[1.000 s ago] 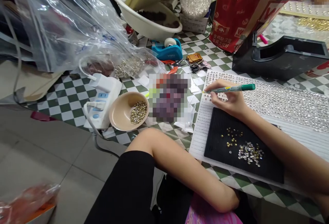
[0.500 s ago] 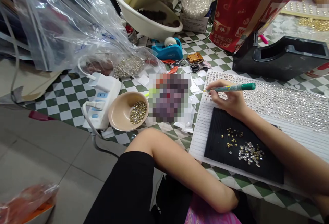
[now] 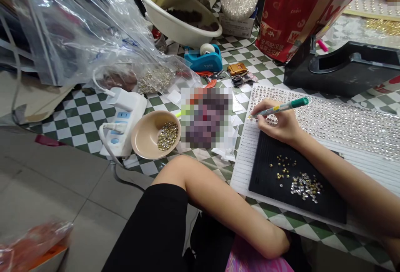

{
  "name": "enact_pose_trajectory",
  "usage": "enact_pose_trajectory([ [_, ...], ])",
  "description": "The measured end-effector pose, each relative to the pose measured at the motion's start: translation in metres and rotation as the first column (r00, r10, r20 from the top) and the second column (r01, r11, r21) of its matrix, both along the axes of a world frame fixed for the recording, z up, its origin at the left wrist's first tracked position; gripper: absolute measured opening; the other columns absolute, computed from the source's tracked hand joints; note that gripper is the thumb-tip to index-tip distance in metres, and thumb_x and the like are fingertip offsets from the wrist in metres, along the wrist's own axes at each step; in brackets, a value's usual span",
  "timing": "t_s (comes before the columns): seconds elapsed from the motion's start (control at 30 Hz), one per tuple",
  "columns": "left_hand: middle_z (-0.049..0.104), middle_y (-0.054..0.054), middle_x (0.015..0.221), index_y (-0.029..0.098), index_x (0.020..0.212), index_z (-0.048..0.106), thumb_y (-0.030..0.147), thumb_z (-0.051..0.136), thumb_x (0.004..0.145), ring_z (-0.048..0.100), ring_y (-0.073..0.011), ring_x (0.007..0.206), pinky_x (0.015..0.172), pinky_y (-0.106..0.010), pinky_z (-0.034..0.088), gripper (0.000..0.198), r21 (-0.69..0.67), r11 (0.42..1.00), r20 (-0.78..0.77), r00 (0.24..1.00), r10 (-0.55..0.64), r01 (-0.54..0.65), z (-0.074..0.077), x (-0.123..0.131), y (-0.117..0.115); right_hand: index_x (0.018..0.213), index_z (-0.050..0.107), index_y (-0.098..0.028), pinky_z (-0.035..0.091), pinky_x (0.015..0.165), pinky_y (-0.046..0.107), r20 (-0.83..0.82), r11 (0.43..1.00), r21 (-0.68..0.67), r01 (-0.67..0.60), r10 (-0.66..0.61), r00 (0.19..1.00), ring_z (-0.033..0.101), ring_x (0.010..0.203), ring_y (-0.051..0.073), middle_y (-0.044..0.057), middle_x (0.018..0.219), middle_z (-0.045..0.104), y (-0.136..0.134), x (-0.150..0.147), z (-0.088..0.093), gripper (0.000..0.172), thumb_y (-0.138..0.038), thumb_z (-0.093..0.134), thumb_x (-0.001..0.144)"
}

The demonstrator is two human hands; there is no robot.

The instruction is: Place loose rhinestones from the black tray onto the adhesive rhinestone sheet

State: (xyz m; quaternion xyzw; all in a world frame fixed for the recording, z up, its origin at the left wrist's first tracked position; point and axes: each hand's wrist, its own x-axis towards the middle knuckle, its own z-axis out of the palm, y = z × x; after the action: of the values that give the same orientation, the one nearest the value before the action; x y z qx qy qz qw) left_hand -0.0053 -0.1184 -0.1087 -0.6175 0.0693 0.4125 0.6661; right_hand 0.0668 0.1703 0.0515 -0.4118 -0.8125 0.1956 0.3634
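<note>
My right hand [image 3: 278,122] is closed around a slim pen [image 3: 283,106] with a green end and a clear barrel. The pen's tip points down at the left edge of a white ridged board [image 3: 242,159], whose upper part carries rows of small clear rhinestones [image 3: 337,116]. Beneath my wrist, a black ridged tray [image 3: 268,193] lies on the board. Loose rhinestones [image 3: 306,187], silvery and gold-backed, are scattered on that tray. My left hand is out of view. A bent bare leg [image 3: 215,197] in black shorts fills the lower middle.
Left of the board are a beige bowl [image 3: 146,134] of rhinestones and a white power strip [image 3: 126,124]. Behind stand a blue tape dispenser [image 3: 203,59], a white basin [image 3: 178,30], a red paper bag [image 3: 281,22] and a black dispenser [image 3: 340,72]. Another person's hand shows top right.
My right hand has shifted slightly, and the pen is tilted more steeply, its tip a little lower at the board's left edge. The camera view has moved slightly.
</note>
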Motion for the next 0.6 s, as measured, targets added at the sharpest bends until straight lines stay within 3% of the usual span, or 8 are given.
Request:
enact_pose_trajectory([
  [0.03,0.059,-0.007,0.124,0.023,0.124,0.056,0.042,0.072,0.077,0.06,-0.024,0.11,0.075,-0.038,0.058,0.052,0.09,0.99,0.053,0.992,-0.115,0.11,-0.006,-0.001,-0.002,0.082,0.059,-0.021,0.051,0.062,0.029,0.009,1.0,0.02,-0.009,0.009,1.0,0.062,0.068,0.014,0.002,0.077,0.066,0.0,0.0,-0.001,0.011,-0.013,0.053,0.077],
  [0.13,0.061,-0.006,0.123,0.023,0.119,0.059,0.039,0.07,0.08,0.062,-0.0189,0.1,0.069,-0.031,0.056,0.044,0.296,0.877,-0.012,0.919,-0.394,0.379,-0.021,-0.003,-0.009,0.083,0.058,-0.021,0.051,0.064,0.03,0.056,0.992,0.114,-0.046,0.04,0.998,0.062,0.069,0.015,0.002,0.076,0.065,-0.001,-0.001,-0.003,0.014,-0.011,0.053,0.075],
  [0.27,0.063,-0.006,0.113,0.024,0.116,0.06,0.038,0.071,0.079,0.063,-0.0179,0.093,0.061,-0.029,0.054,0.041,0.304,0.788,0.019,0.823,-0.567,0.536,-0.033,-0.003,-0.017,0.084,0.056,-0.022,0.051,0.064,0.029,0.114,0.978,0.196,-0.07,0.048,0.992,0.06,0.068,0.015,0.0,0.074,0.064,-0.002,-0.002,-0.005,0.019,-0.007,0.054,0.072],
  [0.47,0.065,-0.005,0.112,0.022,0.109,0.065,0.033,0.068,0.08,0.06,-0.0114,0.081,0.054,-0.022,0.046,0.031,0.14,0.785,0.139,0.773,-0.619,0.604,-0.036,-0.001,-0.019,0.085,0.055,-0.023,0.05,0.065,0.029,0.116,0.969,0.235,-0.078,0.051,0.992,0.06,0.069,0.015,0.0,0.075,0.064,-0.002,-0.003,-0.004,0.022,-0.006,0.054,0.072],
  [0.6,0.064,-0.005,0.111,0.024,0.112,0.063,0.039,0.07,0.079,0.061,-0.0151,0.085,0.056,-0.026,0.049,0.037,-0.038,0.857,0.194,0.845,-0.498,0.514,-0.029,-0.002,-0.019,0.086,0.055,-0.023,0.05,0.066,0.029,0.104,0.971,0.226,-0.079,0.057,0.993,0.06,0.07,0.015,0.0,0.076,0.064,-0.002,-0.003,-0.003,0.023,-0.005,0.054,0.073],
])
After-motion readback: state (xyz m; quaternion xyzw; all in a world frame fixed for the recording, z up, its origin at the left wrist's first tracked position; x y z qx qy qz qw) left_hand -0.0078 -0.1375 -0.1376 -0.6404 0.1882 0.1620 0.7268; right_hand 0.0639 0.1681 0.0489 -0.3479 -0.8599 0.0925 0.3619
